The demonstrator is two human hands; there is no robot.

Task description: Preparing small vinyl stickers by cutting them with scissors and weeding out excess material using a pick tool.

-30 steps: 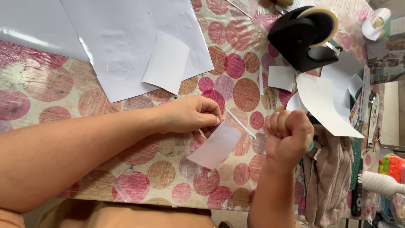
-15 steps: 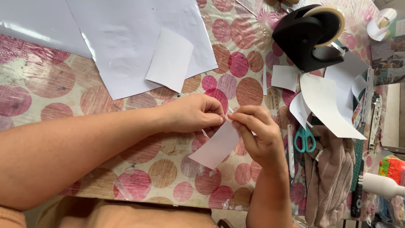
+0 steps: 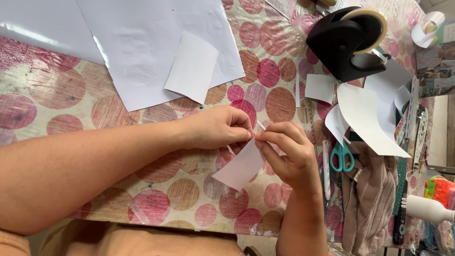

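Both hands pinch one small white rectangular paper card (image 3: 241, 167).

Left hand (image 3: 215, 127) and right hand (image 3: 289, 156) fingertips meet, closed on the card's upper corner; the card hangs over the pink-dotted tablecloth (image 3: 57, 95), well below-left of the black tape dispenser (image 3: 346, 45).

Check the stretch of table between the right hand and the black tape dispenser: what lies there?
In the head view, only the dotted tablecloth shows between the right hand and the black tape dispenser; a small white paper piece sits just beside that line.
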